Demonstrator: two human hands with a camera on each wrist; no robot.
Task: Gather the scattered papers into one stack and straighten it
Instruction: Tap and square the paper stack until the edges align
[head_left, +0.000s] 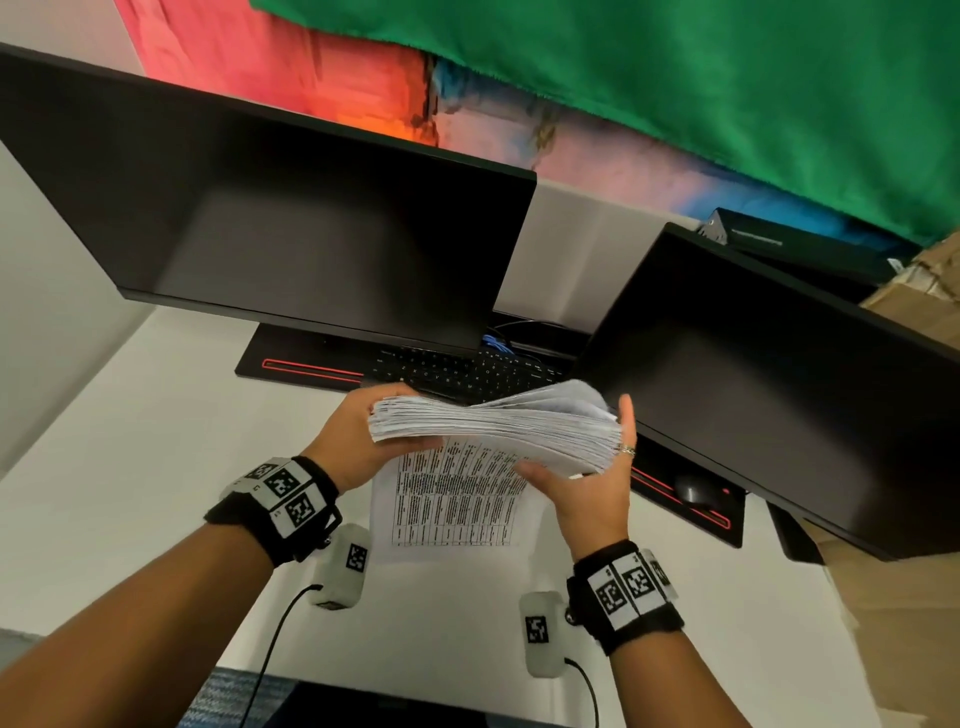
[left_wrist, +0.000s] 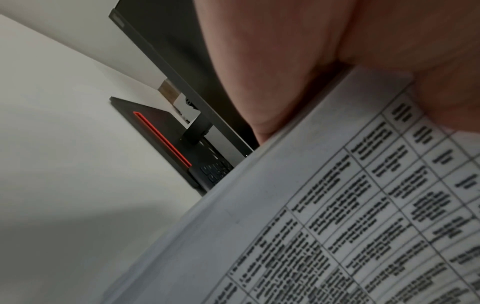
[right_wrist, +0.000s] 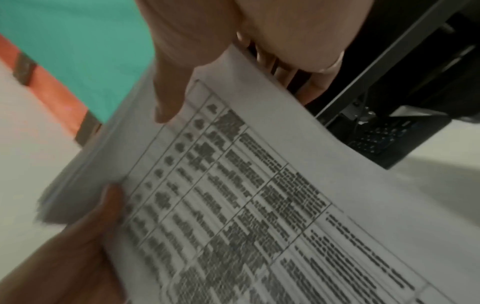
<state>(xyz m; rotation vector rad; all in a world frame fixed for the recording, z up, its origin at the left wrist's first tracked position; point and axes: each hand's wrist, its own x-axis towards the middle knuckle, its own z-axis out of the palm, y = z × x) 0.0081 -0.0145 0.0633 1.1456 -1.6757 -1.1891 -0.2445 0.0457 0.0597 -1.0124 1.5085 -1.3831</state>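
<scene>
From the head view, your left hand (head_left: 347, 436) and right hand (head_left: 592, 483) clasp the two ends of a thick stack of papers (head_left: 493, 426), held on edge above the white desk (head_left: 156, 467) before the black keyboard (head_left: 467, 371), its sheets fanned unevenly and its printed table too blurred to read. At your left wrist, your fingers (left_wrist: 259, 82) curl behind the stack's smooth white face. At your right wrist, your thumb (right_wrist: 168, 90) presses the ruled, printed sheet while your other fingers wrap behind its edge.
</scene>
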